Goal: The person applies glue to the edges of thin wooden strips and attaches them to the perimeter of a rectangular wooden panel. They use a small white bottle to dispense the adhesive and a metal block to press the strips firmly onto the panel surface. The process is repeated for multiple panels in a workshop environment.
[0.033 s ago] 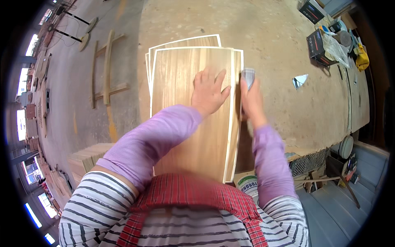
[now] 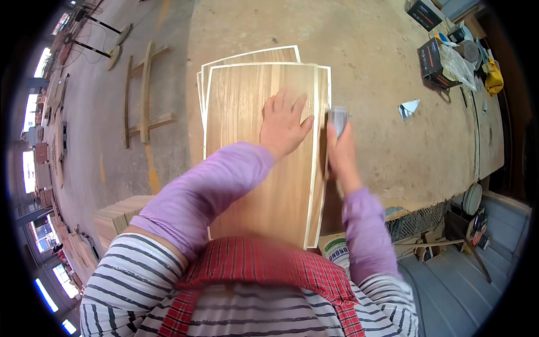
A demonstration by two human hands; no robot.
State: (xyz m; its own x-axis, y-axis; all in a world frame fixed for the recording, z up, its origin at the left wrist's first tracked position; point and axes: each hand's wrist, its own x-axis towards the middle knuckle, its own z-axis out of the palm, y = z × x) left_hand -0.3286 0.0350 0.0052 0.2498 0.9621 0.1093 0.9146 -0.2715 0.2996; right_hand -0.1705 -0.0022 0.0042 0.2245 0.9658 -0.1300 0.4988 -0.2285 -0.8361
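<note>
A wood-grained panel [image 2: 238, 106] with pale edges lies on top of a small, unevenly fanned stack of similar panels. My left hand [image 2: 283, 126] rests flat on its face, fingers spread. At the right edge of the stack, my right hand [image 2: 342, 157] is closed around a grey block [image 2: 338, 119] that looks like a sanding block. The block stands against or very close to the panel edges; exact contact cannot be made out. Motion slightly blurs the right hand, and its lower fingers are hidden.
Beneath the stack is a brown worktable [image 2: 393, 157]. A silvery scrap [image 2: 409, 109] lies on its right side, with black boxes [image 2: 432, 62] and a yellow item [image 2: 494, 78] beyond. A tub [image 2: 337, 250] stands close to my body. Wooden rails [image 2: 146, 101] lie on the floor at left.
My right hand and the grey block have slid a short way toward me along the panel edges. My left hand stays in place on the top panel.
</note>
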